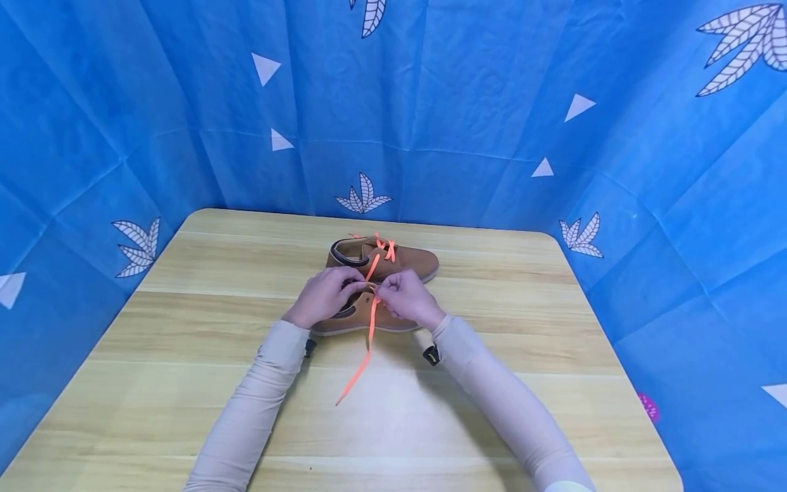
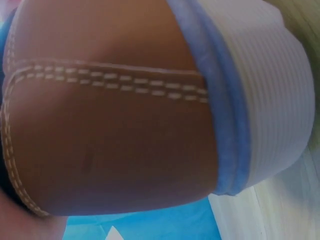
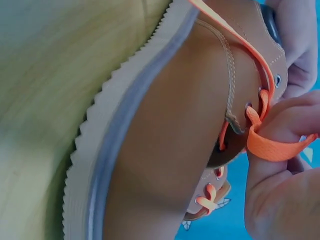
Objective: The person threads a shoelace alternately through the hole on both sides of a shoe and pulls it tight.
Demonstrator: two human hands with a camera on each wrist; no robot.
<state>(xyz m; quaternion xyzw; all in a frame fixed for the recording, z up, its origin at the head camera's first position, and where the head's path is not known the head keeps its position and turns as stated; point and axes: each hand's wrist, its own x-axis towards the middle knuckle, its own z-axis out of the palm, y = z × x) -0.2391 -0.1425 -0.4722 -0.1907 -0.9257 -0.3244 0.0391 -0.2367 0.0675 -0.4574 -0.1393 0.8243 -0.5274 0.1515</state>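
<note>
Between my hands, the nearer brown shoe (image 1: 347,322) lies on the table, its toe to the right. A flat orange shoelace (image 3: 272,146) runs through its eyelets. My right hand (image 1: 408,297) pinches this lace, and in the right wrist view a band of it passes across the fingers (image 3: 270,170). One long lace end (image 1: 370,335) hangs over the shoe's near side onto the table. My left hand (image 1: 328,295) grips the shoe's upper near the opening; its fingertips are partly hidden. The left wrist view is filled by the stitched brown heel (image 2: 115,135) and pale sole (image 2: 275,95).
Just behind stands a second brown shoe (image 1: 421,262), its orange laces (image 1: 389,251) threaded. Both rest on a pale wooden table (image 1: 504,410) with rounded corners. Blue patterned cloth (image 1: 467,102) hangs behind the table and along its sides.
</note>
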